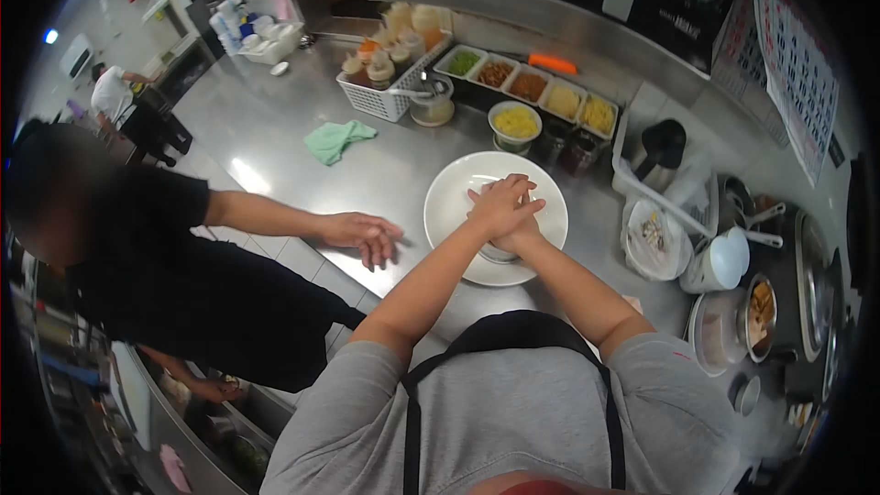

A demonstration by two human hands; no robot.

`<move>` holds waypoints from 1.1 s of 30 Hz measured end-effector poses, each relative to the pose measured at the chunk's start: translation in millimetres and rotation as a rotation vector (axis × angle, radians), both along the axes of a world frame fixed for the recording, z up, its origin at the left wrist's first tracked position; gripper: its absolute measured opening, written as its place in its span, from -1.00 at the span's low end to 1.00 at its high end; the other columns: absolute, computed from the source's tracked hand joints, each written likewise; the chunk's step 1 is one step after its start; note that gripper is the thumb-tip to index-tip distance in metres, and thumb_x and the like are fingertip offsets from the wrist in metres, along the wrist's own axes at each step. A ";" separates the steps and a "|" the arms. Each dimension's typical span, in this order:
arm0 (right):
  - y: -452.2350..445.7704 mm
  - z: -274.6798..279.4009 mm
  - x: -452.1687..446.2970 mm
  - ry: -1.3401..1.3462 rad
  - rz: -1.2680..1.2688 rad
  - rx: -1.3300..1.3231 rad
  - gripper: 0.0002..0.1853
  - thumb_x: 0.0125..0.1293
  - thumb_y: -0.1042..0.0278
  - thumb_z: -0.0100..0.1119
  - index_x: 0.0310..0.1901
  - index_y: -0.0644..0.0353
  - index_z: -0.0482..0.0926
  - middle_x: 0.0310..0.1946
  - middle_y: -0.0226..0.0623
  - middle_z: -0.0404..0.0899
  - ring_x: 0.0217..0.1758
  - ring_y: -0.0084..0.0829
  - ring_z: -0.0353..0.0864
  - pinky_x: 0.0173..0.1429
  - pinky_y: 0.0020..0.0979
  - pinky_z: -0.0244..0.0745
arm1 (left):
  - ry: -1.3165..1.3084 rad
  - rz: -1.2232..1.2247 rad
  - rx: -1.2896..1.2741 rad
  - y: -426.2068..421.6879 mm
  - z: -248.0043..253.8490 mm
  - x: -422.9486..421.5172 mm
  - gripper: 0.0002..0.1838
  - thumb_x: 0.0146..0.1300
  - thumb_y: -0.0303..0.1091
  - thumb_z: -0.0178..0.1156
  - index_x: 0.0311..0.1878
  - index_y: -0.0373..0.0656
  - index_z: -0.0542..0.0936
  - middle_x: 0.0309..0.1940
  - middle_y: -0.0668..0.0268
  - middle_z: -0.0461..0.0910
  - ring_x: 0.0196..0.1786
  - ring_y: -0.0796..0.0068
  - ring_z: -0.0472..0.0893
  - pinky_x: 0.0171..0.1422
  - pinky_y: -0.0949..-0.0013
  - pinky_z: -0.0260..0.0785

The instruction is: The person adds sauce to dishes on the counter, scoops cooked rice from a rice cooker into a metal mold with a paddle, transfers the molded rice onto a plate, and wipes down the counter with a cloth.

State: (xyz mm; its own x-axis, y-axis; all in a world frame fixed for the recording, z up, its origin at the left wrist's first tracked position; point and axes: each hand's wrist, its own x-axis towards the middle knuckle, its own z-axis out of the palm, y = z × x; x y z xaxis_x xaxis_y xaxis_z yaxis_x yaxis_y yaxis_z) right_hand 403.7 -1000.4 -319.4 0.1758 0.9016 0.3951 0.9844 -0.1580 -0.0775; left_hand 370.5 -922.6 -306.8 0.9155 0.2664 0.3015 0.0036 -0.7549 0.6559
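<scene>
Over the large white plate (446, 220) my two hands are crossed and touching. My left hand (502, 207) lies on top with its fingers spread. Beneath it is my right hand (524, 233), largely covered, with a few outstretched fingertips showing at its left. Under both hands the edge of a small round bowl (498, 255) shows on the plate; its contents are hidden. Behind the plate stands a bowl of yellow shreds (515, 122).
A co-worker in black (211, 284) stands at the left, one hand (365, 236) reaching over the counter. Behind are a green cloth (337, 141), a bottle basket (374, 99) and topping trays (527, 85). Bagged food (656, 243) and cups (718, 264) stand right. Another person (119, 96) is farther off.
</scene>
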 end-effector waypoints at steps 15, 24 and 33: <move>-192.0 -109.3 -58.3 0.863 0.179 0.234 -0.68 0.09 0.38 0.17 -0.07 0.13 0.52 0.01 -0.10 0.39 0.09 -0.11 0.38 0.16 -0.28 0.31 | -0.299 0.514 0.040 -115.1 -86.5 -299.5 -0.56 -0.05 -0.61 0.21 -0.03 -0.10 0.48 0.13 0.10 0.31 0.14 0.11 0.37 0.19 0.17 0.27; -193.0 -43.9 -61.9 0.676 0.190 0.139 -0.81 0.13 0.47 0.02 -0.19 0.18 0.49 -0.15 -0.19 0.41 -0.04 -0.15 0.41 0.04 -0.29 0.34 | -0.411 0.313 -0.108 -188.1 -66.1 -219.5 -0.66 -0.06 -0.68 0.19 -0.17 -0.13 0.53 0.03 0.16 0.42 -0.01 0.25 0.50 -0.06 0.37 0.41; -390.4 23.9 -10.6 0.682 -0.149 0.432 -0.83 0.14 0.52 0.02 -0.21 0.20 0.51 -0.32 -0.26 0.47 -0.24 -0.35 0.48 -0.16 -0.38 0.40 | -0.389 -0.175 -0.055 -225.7 -83.4 -141.0 -0.72 0.00 -0.58 0.21 -0.15 -0.24 0.52 0.07 0.10 0.31 -0.34 0.48 0.54 -0.25 0.48 0.46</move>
